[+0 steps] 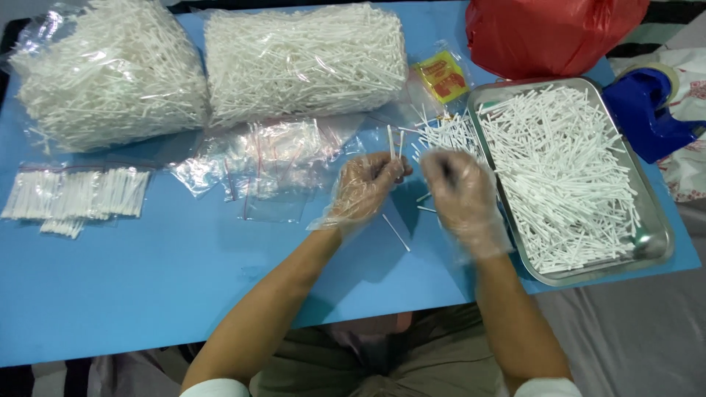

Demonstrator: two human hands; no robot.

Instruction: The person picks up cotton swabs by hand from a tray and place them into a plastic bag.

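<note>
**White swabs gathered between two gloved hands**

White cotton swabs (395, 143) stand in our left hand (365, 187), which is curled around their lower ends inside a thin clear glove. A few of them poke up out of the fist, their long axis running nearly upright in the view, tips pointing away from us toward the far edge of the blue table (147, 287). Our right hand (460, 191), also gloved, is just beside the left and blurred; we cannot tell whether its fingers are pinched on anything.

Between and under the hands a few stray swabs lie flat on the table. One loose swab (396, 232) lies near the left wrist, slanting from upper left to lower right. A small heap of swabs (447, 132) sits just beyond the right hand, touching the near-left rim of the metal tray (654, 254), which is covered with many more, lying every which way.

Farther off we see two big clear bags of swabs (305, 59) along the far edge, a scatter of small empty zip bags (272, 165) just left of the left hand, filled small bags (77, 195) well to the left, a yellow packet (441, 77), a red plastic bag (548, 33) and a blue tape dispenser (651, 110).
</note>
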